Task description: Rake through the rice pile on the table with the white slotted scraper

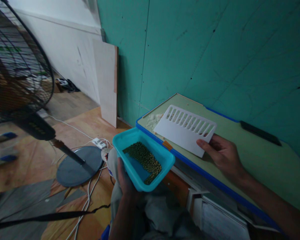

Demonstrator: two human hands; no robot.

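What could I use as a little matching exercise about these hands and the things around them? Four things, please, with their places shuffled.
1. Turquoise plastic tub
2. White slotted plate
3. Small green beans
4. White power strip

A. On the floor beside the fan's round base
B. Held in the right hand
C. Lying inside the tub
D. Held by the left hand

Pairs: 1-D, 2-B, 3-C, 4-A

On your blue-edged bench [257, 160], pale crumbs [152, 122] lie at the left end and a black bar [260, 132] along the far edge.
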